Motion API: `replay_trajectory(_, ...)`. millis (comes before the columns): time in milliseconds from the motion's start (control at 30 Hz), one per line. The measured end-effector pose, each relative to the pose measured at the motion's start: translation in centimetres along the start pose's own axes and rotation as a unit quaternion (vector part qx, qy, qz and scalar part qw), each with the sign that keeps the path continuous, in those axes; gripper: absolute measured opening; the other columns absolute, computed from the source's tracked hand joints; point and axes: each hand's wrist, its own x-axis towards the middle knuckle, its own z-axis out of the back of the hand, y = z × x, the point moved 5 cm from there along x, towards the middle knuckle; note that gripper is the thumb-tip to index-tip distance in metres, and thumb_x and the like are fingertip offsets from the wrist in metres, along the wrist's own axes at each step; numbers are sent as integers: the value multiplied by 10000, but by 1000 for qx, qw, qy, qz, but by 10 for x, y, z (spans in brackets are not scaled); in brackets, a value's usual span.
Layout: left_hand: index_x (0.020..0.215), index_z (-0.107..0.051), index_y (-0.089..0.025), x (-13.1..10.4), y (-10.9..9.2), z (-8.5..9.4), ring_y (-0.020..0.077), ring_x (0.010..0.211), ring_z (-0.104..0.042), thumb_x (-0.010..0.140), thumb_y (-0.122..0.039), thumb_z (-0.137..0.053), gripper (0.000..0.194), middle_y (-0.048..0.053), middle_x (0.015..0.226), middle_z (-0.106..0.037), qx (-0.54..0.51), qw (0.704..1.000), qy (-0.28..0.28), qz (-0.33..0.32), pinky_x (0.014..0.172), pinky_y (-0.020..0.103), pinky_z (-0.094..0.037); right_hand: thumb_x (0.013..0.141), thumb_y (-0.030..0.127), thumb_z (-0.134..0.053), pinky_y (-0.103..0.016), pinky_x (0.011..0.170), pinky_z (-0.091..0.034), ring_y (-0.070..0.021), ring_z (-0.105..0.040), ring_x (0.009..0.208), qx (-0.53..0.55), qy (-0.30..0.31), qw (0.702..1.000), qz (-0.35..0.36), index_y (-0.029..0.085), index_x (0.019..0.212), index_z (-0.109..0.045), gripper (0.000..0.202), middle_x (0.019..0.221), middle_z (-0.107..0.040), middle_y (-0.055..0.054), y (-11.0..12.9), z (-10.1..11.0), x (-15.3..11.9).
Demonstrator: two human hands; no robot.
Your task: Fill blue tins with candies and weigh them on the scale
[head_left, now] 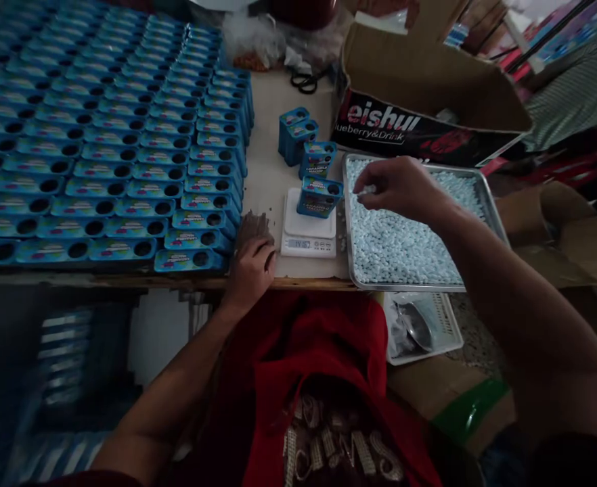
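My right hand [394,189] hovers over the left part of a metal tray [350,223] filled with small pale blue candies [405,250]. Its fingers are pinched, and a few pale bits show at the fingertips. On the table's front edge rests my left hand [252,267], fingers curled, touching a grey-brown ridged thing [254,230] that I cannot make out. Between the hands lies a white digital scale [308,247], its display lit. A blue box [319,197] stands upright on the scale's plate. Just behind it is another blue box [317,159].
Rows of blue boxes [141,172] with dark holes in their tops fill the left side. Two more boxes [298,135] stand behind the scale. At the back are black scissors [306,82] and an open carton [380,128]. A metal scoop [414,326] lies in a white basket [453,338] below.
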Motion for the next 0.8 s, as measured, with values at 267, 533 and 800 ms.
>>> replay_trajectory(267,1050,-829,-188,-1,-5,4,329,1182,-801,1136,-211,-635,214,160,1228,-836,3,1000,-7,-17,1089,466,-668,927,206,-825,-412,973,-594,-290,-800,1054,-227,81,963,118,265,1086,-914,192,1014,-854,-39,46,-16,41)
replay_trajectory(533,1052,-824,-183,-1,-7,7,324,1182,-807,1130,-191,-648,192,160,1228,-836,4,1000,-15,-25,1089,456,-674,960,127,-728,-453,1103,-614,-318,-815,1231,-276,74,945,156,292,1220,-919,362,1225,-893,-22,48,-24,37)
replay_trajectory(800,1062,-817,-174,0,-9,9,332,1179,-813,1107,-170,-687,137,162,1218,-834,1,999,-27,-38,1074,455,-676,970,148,-714,-409,957,-640,-276,-826,1019,-253,88,956,123,297,1288,-891,393,1195,-905,-23,61,-22,39)
